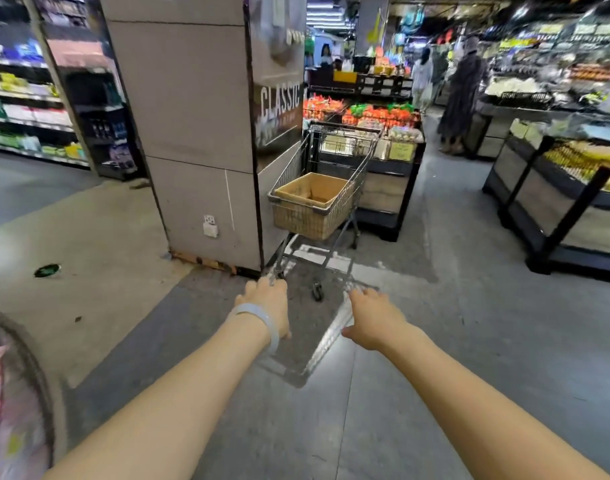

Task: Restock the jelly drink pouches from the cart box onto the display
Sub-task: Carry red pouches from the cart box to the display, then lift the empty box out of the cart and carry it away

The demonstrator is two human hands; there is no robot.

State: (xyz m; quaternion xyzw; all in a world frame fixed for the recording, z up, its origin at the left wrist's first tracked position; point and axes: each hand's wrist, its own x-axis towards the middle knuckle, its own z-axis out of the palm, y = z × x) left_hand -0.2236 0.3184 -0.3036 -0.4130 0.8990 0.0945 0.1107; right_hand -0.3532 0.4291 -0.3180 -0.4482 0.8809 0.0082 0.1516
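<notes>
Both arms reach forward over the floor, left hand [267,299] and right hand [373,318] spread and empty. The cart [326,188] stands ahead beside a pillar [192,133]; its cardboard box [312,194] looks empty, perhaps. A hasty grab could roll the cart into the display [383,126].

The cart [328,174] is grey wire mesh and holds a tan cardboard box [312,194]. Orange and green packets [362,112] fill the black-framed display [393,174] behind. The pillar [192,133] is beige-grey, the floor [435,341] mottled grey. A pale bluish-white bangle [262,318] circles the left wrist.
</notes>
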